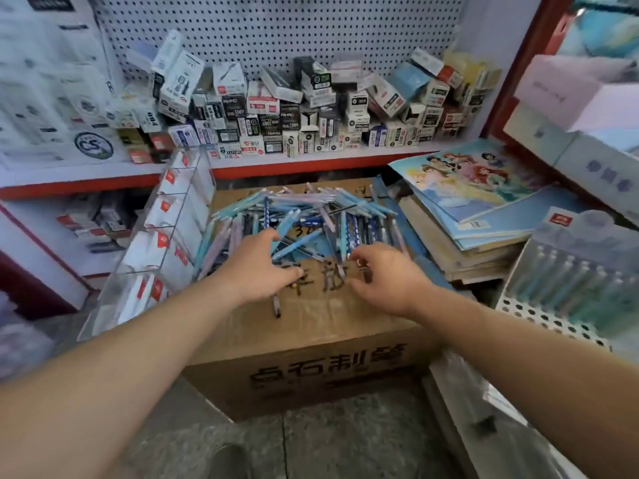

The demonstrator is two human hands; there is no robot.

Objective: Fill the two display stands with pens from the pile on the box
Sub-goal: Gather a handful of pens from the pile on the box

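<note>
Pens (pixel 311 216) heaped mid-frame on the box (pixel 311 326), long axes mostly running up-frame, lie directly ahead of both hands; left hand (pixel 262 271) and right hand (pixel 383 274) curl over the near edge, level, grips impossible to tell.

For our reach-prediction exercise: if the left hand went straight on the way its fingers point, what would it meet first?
The pile of blue and lilac plastic pens on the brown cardboard box; the left hand seems to touch its nearest pens, though depth is unclear.
</note>
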